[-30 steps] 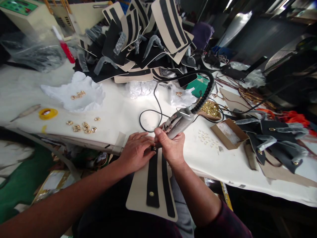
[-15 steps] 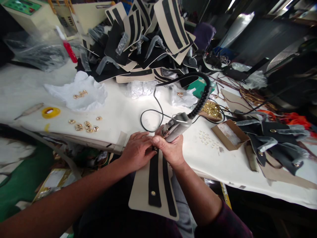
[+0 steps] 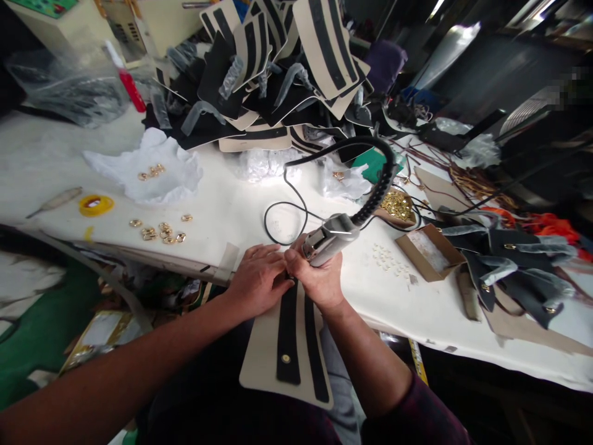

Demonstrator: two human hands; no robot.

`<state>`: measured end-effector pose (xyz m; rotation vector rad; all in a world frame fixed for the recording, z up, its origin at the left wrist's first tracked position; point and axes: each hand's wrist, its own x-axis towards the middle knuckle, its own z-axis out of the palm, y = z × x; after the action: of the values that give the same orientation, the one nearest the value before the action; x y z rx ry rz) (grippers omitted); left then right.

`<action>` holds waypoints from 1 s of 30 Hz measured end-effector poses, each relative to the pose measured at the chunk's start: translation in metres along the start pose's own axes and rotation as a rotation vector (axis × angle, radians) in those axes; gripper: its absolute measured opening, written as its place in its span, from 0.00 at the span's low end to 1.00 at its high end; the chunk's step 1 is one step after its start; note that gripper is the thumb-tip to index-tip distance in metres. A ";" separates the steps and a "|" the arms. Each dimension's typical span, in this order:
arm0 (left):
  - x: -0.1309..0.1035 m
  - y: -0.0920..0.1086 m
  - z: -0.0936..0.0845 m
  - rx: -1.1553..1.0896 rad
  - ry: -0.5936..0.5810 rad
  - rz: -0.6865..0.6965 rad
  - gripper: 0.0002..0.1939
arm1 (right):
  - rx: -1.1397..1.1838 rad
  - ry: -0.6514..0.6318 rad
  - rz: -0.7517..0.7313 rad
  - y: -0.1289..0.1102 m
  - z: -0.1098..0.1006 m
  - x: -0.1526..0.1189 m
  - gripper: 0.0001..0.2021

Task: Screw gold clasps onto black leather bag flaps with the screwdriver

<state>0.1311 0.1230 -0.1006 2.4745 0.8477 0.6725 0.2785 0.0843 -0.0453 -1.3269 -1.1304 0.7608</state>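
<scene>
One slim, pale-handled awl (image 3: 60, 199) lies far to the left of the left hand (image 3: 257, 278), with a yellow tape roll (image 3: 102, 207) just beside it. Nearer that hand we see loose gold-coloured loops (image 3: 165, 233), and beyond them crumpled white paper (image 3: 125, 170) bearing a few small gold-coloured fittings (image 3: 154, 171). The left hand lies over the upper end of the beige panel (image 3: 264, 355), which carries two black strips (image 3: 290, 321); its fingers are extended and its thumb is at the left strip, but whether the fingertips pinch anything, we cannot tell. The panel runs from under both hands to below the wrists, with a brass-coloured fastener (image 3: 286, 358) near that strip's lower end. We judge it light, thin and springy, perhaps smooth enough to slide, so we would hold it flat by its side edges. Just beside the left hand, the right hand (image 3: 322, 281) is wrapped around the grey electric screwdriver (image 3: 340, 230), whose tip we cannot see. We expect this tool to be hard and fairly heavy, its cord (image 3: 389, 164) tugging; the barrel seems the surest hold. Well to the right of the right hand sits an open cardboard box (image 3: 435, 269)
</scene>
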 end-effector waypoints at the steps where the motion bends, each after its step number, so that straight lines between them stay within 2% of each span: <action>1: 0.000 0.000 0.000 -0.004 -0.002 0.000 0.10 | 0.012 0.001 -0.004 0.001 0.000 0.000 0.15; 7: -0.001 0.000 0.001 -0.005 0.000 -0.005 0.13 | 0.058 -0.028 -0.023 0.010 -0.003 -0.002 0.17; 12: 0.000 0.002 0.000 -0.002 -0.002 -0.005 0.09 | 0.057 -0.002 -0.032 0.014 -0.005 -0.004 0.15; 17: 0.000 0.001 0.001 -0.010 0.016 -0.010 0.17 | 0.079 -0.061 -0.029 0.009 -0.003 -0.003 0.20; 20: -0.001 0.001 0.001 -0.011 0.027 -0.008 0.19 | 0.102 -0.069 -0.005 0.003 -0.002 -0.001 0.19; 26: -0.001 0.001 0.000 0.002 0.000 -0.004 0.10 | 0.017 0.030 0.046 0.001 0.001 0.000 0.17; 30: -0.001 0.000 0.001 -0.008 0.015 0.012 0.16 | 0.083 -0.015 0.066 0.000 0.000 -0.001 0.18</action>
<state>0.1314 0.1217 -0.1019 2.4723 0.8350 0.6981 0.2778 0.0836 -0.0455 -1.2956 -1.0602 0.8579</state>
